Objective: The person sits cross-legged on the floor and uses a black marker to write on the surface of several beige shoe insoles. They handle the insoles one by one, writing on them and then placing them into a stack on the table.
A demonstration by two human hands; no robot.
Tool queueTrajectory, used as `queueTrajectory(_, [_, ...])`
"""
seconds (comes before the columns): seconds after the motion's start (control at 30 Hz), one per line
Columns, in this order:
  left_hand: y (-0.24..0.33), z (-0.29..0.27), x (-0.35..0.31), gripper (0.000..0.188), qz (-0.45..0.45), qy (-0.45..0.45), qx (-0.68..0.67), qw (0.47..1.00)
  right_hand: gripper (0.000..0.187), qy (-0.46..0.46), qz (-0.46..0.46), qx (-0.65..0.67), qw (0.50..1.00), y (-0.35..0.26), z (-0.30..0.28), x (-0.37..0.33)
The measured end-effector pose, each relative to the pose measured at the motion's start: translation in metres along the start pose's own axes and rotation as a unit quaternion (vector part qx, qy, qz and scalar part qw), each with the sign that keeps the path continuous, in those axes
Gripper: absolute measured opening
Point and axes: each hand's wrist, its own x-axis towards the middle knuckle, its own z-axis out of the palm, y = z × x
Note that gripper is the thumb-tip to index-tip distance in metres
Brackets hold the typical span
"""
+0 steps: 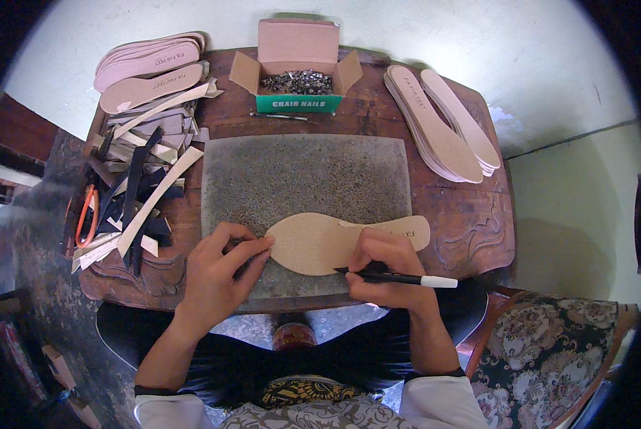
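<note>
Patterned shirt (313,416) nearest; left hand (220,264) pinches an insole (310,244), right hand (386,263) a black pen (405,278).

Speckled grey rectangular mat (306,171): far half passable, near half blocked by a flat cream insole (310,243) — green-fronted cardboard box (297,104) beyond, tangled black-and-cream strips (131,200) left, stacked tan insoles (435,130) right.

Both bare forearms angle inward from the lower edge, the left forearm (170,350) leaning right, the right forearm (429,343) leaning left. The left hand (220,268) is half curled, thumb and index tips drawn near each other. The right hand (385,268) is folded into a writing grip, knuckles upward, fingers tightly bent.
</note>
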Motion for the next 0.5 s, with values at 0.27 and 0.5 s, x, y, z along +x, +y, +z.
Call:
queueTrajectory(0.27, [0.0, 0.001, 0.001, 0.026, -0.001, 0.002, -0.003, 1.0, 0.021, 0.035, 0.005, 0.03, 0.999, 0.004, -0.005, -0.003])
queueTrajectory(0.5, [-0.001, 0.003, 0.0, 0.026, -0.001, 0.006, -0.002, 1.0, 0.02, 0.043, 0.015, -0.007, 0.999, 0.001, -0.011, -0.007])
